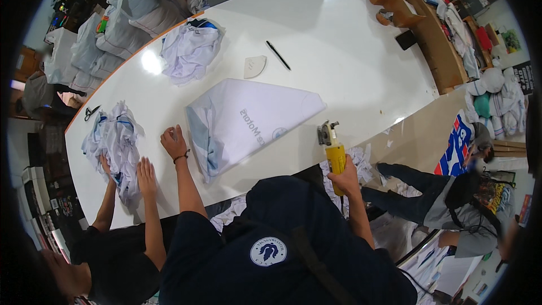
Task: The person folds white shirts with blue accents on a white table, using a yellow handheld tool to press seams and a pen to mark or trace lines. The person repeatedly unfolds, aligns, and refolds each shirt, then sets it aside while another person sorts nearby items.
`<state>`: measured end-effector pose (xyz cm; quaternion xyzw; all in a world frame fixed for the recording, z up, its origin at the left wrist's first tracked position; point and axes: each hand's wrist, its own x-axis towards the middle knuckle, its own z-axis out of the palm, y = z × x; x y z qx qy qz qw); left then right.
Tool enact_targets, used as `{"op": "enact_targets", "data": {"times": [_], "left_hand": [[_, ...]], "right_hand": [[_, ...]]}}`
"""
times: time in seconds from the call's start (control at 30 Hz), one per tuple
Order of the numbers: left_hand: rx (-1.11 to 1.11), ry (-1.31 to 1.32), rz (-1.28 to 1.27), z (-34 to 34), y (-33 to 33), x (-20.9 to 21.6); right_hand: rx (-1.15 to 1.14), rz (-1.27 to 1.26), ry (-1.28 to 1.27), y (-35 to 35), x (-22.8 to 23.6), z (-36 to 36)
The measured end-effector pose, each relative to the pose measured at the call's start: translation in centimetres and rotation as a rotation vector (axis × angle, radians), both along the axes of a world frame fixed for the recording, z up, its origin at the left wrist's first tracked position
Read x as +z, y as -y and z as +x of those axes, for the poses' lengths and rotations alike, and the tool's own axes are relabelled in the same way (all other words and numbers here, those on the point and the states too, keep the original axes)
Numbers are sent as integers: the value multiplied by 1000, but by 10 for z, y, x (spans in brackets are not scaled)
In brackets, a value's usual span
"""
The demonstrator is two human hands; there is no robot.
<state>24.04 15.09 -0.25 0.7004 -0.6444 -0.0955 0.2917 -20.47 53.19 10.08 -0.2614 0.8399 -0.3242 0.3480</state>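
left forearm (190,185): reaching forward; left grip (174,143): loosely spread; right forearm (359,217): angled inward; right grip (346,179): clenched

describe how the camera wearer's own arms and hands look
The left hand and right hand are ungloved. A thin dark bracelet circles the left wrist; the right shows none. Short, dark navy sleeves leave both forearms uncovered.

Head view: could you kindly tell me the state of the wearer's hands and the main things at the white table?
Left hand: open, empty
Yellow cutter: held, running or stopped unclear
Right hand: closed around the cutter
Large cloth: folded, lying flat
Left cloth heap: crumpled
Far cloth heap: crumpled
Pen: lying flat
White card: lying flat
Scissors: lying, open or shut unclear
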Motion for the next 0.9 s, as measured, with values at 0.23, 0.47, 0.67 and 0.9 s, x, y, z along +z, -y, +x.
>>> {"op": "enact_targets", "data": {"times": [0.23, 0.47, 0.67, 0.9], "left_hand": [[-22, 117, -6, -15, -3, 12], [-8, 167, 63, -29, -10, 32], [-15, 166, 43, -25, -10, 31], [-19, 157, 67, -26, -10, 34]], "right_hand": [[133, 100, -87, 32, 22, 15], [187, 124, -135, 53, 26, 4], [220, 85, -127, 65, 33, 0], [224, 88, -133, 75, 41, -1]]}}
